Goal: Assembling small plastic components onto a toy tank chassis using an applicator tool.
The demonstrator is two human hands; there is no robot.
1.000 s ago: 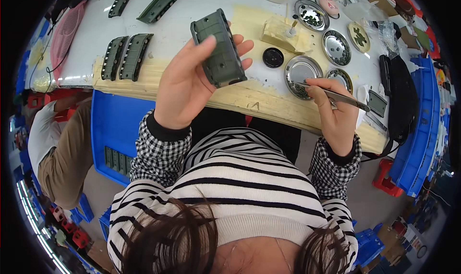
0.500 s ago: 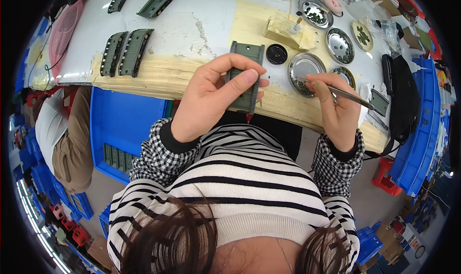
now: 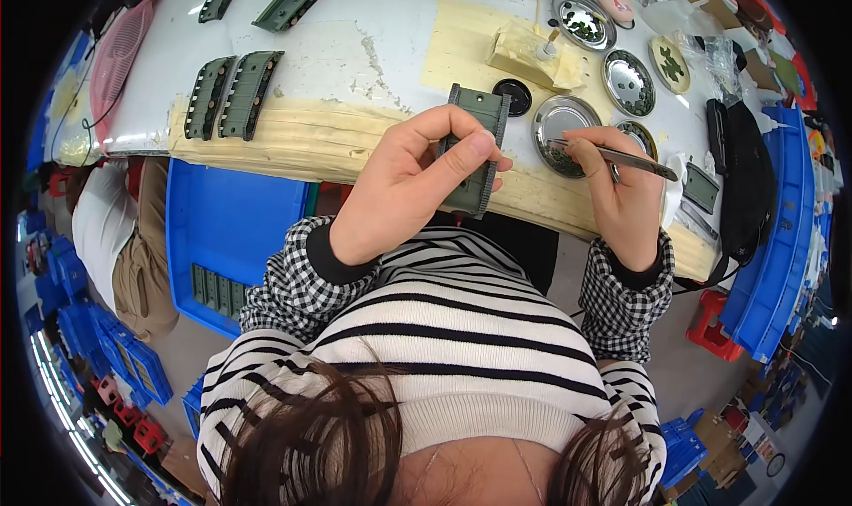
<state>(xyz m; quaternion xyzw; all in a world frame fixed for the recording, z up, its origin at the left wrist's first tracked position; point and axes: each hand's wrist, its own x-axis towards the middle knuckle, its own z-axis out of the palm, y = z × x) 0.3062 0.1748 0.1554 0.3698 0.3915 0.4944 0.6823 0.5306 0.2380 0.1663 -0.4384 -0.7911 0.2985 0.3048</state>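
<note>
Green and ridge-edged, one panel (image 3: 480, 106) sits just above the frame's centre, pinched between thumb and fingers of our left hand (image 3: 390, 182). Right of centre, our right hand (image 3: 627, 200) pinches metal tweezers (image 3: 637, 161), their tips over a round steel dish (image 3: 569, 115).

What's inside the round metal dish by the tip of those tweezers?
Small dark green pieces lie in the metal dish, gathered toward its near side. The right hand and tweezers cover part of it, so anything beneath them is hidden.
</note>
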